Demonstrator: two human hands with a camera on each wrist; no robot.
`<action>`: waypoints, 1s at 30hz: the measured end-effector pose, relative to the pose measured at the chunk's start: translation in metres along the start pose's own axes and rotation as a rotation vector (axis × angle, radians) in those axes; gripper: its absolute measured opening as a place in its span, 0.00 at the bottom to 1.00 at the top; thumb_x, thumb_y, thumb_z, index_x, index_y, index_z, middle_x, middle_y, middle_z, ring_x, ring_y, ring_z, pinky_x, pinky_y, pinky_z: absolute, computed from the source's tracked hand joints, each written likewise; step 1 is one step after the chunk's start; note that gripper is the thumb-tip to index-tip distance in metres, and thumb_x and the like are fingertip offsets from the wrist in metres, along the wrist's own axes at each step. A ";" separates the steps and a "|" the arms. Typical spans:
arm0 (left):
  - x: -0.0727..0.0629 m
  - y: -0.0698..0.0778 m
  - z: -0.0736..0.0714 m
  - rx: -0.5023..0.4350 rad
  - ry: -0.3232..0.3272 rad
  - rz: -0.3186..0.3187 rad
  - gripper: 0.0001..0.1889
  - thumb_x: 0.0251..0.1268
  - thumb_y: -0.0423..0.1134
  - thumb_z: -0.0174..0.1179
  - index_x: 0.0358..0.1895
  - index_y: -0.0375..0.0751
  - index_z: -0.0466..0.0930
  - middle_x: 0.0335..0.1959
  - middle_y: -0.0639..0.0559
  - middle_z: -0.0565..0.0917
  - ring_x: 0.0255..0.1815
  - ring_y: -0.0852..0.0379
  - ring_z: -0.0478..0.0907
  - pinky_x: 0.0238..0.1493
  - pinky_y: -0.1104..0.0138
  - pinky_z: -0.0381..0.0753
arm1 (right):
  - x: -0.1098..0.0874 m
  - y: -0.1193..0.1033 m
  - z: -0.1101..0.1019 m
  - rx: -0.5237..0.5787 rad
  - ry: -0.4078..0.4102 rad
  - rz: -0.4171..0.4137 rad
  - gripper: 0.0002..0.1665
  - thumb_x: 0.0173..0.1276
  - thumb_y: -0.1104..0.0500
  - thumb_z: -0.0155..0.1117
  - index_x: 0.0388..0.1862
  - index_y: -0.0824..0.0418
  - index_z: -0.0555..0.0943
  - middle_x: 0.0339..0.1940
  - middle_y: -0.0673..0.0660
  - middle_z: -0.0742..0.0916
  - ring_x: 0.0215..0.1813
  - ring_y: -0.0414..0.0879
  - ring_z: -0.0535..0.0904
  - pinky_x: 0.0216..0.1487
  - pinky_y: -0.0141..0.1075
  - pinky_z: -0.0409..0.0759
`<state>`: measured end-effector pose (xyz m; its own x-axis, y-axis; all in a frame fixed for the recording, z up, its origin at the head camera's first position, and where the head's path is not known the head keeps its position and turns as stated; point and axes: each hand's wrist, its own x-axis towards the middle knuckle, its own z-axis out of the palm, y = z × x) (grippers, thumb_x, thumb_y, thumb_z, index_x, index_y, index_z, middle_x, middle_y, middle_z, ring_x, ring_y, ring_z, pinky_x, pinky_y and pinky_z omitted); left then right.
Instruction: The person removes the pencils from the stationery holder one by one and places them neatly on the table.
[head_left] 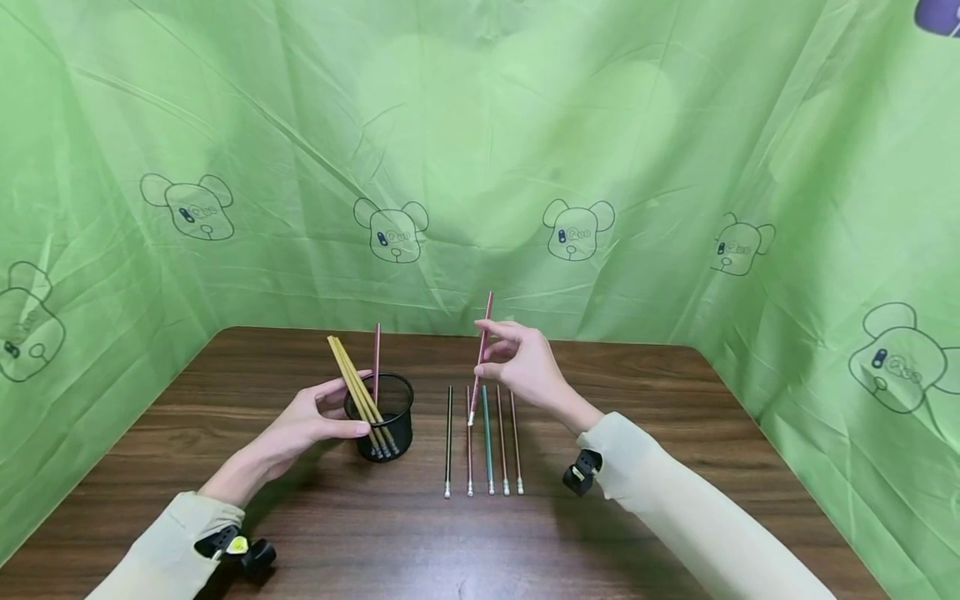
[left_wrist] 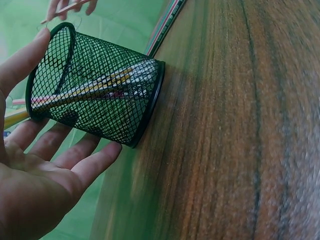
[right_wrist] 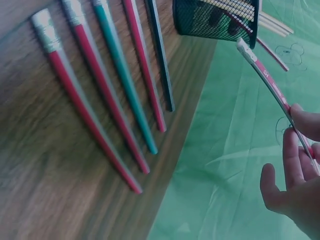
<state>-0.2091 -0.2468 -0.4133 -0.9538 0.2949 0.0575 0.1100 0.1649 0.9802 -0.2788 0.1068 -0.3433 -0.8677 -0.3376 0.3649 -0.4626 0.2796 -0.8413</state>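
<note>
Pink pencil pinched in right hand, eraser end down; left hand holds mesh cup, yellow pencils inside.

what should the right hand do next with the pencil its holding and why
Probably move the held pencil left, over the mesh cup: the right hand pinches it eraser end down, and the left hand holds the cup, where yellow pencils lean eraser end down.

On the green cloth beyond my bench's far edge, outlined animal heads carry letters I read, unsurely, as "Qoo". The pencil in my right hand bears pale print, too blurred to make out.
</note>
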 end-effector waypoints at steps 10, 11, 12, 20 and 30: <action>0.001 -0.002 0.000 0.007 -0.004 0.009 0.42 0.64 0.34 0.75 0.81 0.42 0.66 0.71 0.37 0.77 0.63 0.53 0.81 0.59 0.66 0.77 | -0.016 0.027 -0.019 -0.111 -0.043 0.149 0.42 0.53 0.73 0.83 0.69 0.58 0.84 0.37 0.55 0.91 0.40 0.47 0.88 0.40 0.33 0.80; 0.001 -0.001 0.000 0.006 -0.003 0.004 0.42 0.64 0.34 0.75 0.81 0.43 0.66 0.71 0.36 0.77 0.63 0.53 0.81 0.59 0.66 0.78 | -0.018 0.030 -0.021 -0.124 -0.049 0.161 0.42 0.52 0.72 0.83 0.69 0.58 0.84 0.35 0.55 0.91 0.40 0.46 0.88 0.40 0.34 0.80; 0.001 -0.001 0.000 0.008 -0.003 0.002 0.42 0.64 0.34 0.75 0.81 0.43 0.66 0.72 0.34 0.76 0.63 0.53 0.81 0.59 0.66 0.78 | -0.019 0.032 -0.023 -0.131 -0.056 0.171 0.42 0.52 0.72 0.83 0.69 0.58 0.84 0.35 0.55 0.91 0.40 0.46 0.88 0.40 0.34 0.81; 0.000 0.000 0.000 0.014 0.006 -0.020 0.43 0.63 0.34 0.76 0.81 0.44 0.65 0.71 0.34 0.76 0.64 0.51 0.80 0.59 0.67 0.77 | -0.030 0.046 -0.034 -0.168 -0.115 0.240 0.41 0.51 0.74 0.83 0.67 0.62 0.84 0.33 0.56 0.92 0.38 0.47 0.89 0.50 0.43 0.85; 0.000 0.001 0.000 0.000 0.001 -0.014 0.43 0.63 0.34 0.75 0.81 0.42 0.65 0.71 0.33 0.76 0.64 0.49 0.80 0.59 0.66 0.78 | -0.040 0.061 -0.041 -0.135 -0.206 0.318 0.41 0.51 0.74 0.82 0.68 0.67 0.82 0.46 0.66 0.91 0.37 0.45 0.87 0.33 0.32 0.77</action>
<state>-0.2089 -0.2463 -0.4124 -0.9556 0.2914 0.0441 0.0969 0.1691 0.9808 -0.2796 0.1742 -0.3932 -0.9230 -0.3847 -0.0040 -0.2090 0.5102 -0.8343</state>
